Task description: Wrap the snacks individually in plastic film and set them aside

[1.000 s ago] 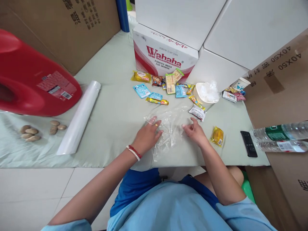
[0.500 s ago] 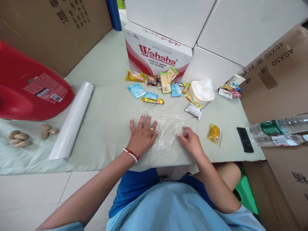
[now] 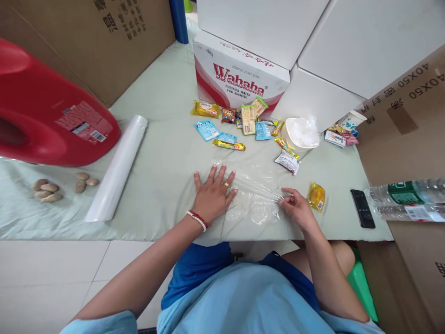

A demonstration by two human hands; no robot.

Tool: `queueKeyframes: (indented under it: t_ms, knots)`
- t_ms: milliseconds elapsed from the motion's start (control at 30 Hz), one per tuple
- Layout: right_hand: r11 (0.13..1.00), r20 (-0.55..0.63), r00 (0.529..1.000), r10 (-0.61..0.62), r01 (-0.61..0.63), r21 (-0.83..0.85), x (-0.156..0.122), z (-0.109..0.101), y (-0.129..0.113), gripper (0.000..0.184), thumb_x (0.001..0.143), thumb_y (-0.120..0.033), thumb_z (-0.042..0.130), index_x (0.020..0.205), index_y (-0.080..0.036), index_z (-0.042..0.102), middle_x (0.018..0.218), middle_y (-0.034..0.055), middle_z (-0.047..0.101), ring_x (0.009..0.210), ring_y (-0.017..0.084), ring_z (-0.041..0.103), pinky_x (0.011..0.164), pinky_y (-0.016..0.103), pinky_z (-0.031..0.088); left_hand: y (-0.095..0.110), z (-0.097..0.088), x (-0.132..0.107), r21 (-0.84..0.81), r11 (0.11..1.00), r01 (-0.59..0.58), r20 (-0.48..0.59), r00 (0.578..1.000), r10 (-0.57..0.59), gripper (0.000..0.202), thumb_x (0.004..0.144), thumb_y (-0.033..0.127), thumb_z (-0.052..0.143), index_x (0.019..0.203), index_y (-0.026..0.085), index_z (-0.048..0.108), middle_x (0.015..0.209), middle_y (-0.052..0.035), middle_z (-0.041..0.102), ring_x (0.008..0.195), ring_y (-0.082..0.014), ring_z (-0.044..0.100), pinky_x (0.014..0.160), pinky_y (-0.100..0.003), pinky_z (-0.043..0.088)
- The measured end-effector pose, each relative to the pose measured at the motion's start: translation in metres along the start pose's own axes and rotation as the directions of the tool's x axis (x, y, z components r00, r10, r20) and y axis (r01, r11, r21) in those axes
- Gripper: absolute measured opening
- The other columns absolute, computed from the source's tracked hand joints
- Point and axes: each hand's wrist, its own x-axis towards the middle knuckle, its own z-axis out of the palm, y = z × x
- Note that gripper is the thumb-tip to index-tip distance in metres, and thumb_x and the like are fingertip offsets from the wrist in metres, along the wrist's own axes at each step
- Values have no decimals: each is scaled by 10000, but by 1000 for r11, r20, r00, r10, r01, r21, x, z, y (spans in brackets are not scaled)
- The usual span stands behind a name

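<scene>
A thin clear plastic bag (image 3: 255, 197) lies flat on the cloth-covered table before me. My left hand (image 3: 212, 195) presses on its left part, palm down with the fingers spread. At the right edge, my right hand (image 3: 295, 206) pinches the plastic between thumb and fingers, and creases run from the pinch across the film. Just right of that hand lies a yellow-wrapped snack (image 3: 316, 196). Beyond the bag sit a yellow stick-shaped snack packet (image 3: 228, 145) and a white snack packet (image 3: 287, 161).
Several packaged snacks (image 3: 248, 120) lie before a Wahaba carton (image 3: 239, 76), beside a white bowl (image 3: 290, 134) holding plastic. Leftward are a white film roll (image 3: 118, 167), stones (image 3: 48, 188) and a red jug (image 3: 62, 116). A black phone-like device (image 3: 362, 208) and bottles (image 3: 403, 194) lie right.
My right hand has moved right, drawing the bag's right edge outward so the film spreads wider and creases. My left hand stays spread on the bag. The view has shifted slightly.
</scene>
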Motion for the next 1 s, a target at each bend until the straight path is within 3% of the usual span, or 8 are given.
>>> queueKeyframes:
  t_ms: [133,267,333,400,500,700,833,1000]
  knots:
    - [991,24,1000,-5,8,-130,-6,-23,2,652,724,-563,806,1226,-178,648,753,-26,633,637,160,551,602,301,447,-1,1,-1,-10,1000,-10,-13,1000,10,575,1077,494,449,1626,327,430,1759,-130,272,1628,-390,246,1221,-849,-13]
    - [885,-107,954,-281,214,-412,-7,-13,-14,445,903,-543,671,1170,-188,702,922,71,711,780,219,649,746,393,558,-1,1,-2,-4,1000,-17,2,1000,17,607,1062,536,479,1632,334,422,1753,-127,292,1635,-392,226,1232,-832,-28]
    - [769,61,888,-457,428,-475,-5,8,-28,360,1007,-479,583,1206,-208,713,1045,106,740,910,238,690,852,423,583,0,1,-4,-12,1000,-24,9,1000,24,611,1060,533,481,1633,329,420,1751,-130,296,1635,-397,224,1227,-838,-36]
    - [615,335,755,-563,654,-441,-1,36,-41,336,1055,-420,546,1280,-230,706,1222,129,740,1119,260,687,1000,465,570,2,0,-9,-22,999,-34,15,999,35,594,1066,510,471,1627,320,431,1749,-132,299,1634,-403,223,1213,-852,-50]
    - [451,509,607,-610,795,-406,13,78,-53,427,1062,-396,563,1445,-219,627,1536,168,591,1422,300,540,1180,543,472,6,-1,-18,-39,999,-35,24,999,36,560,1080,470,434,1615,306,450,1743,-136,311,1630,-403,237,1205,-865,-41]
    - [423,450,613,-649,783,-456,32,128,-62,497,1090,-368,494,1565,-224,516,1688,156,432,1583,293,367,1283,584,344,4,-22,-27,-127,987,103,-235,963,-131,416,1040,312,462,1402,195,630,1625,-204,493,1610,-411,287,1260,-780,144]
    - [452,419,633,-651,767,-455,22,147,-60,477,1091,-312,448,1529,-158,554,1652,179,479,1549,300,416,1288,546,342,9,-43,-13,-232,972,-37,-455,887,-75,281,996,193,467,1169,203,688,1306,-156,695,1395,-317,566,1198,-558,427]
    - [418,492,618,-613,782,-463,-3,169,-39,520,1009,-290,589,1498,-114,586,1526,210,599,1497,354,462,1283,565,335,17,-34,35,-225,974,-18,-155,988,-18,377,1036,269,447,1306,117,661,1376,-199,678,1336,-305,609,1160,-473,496]
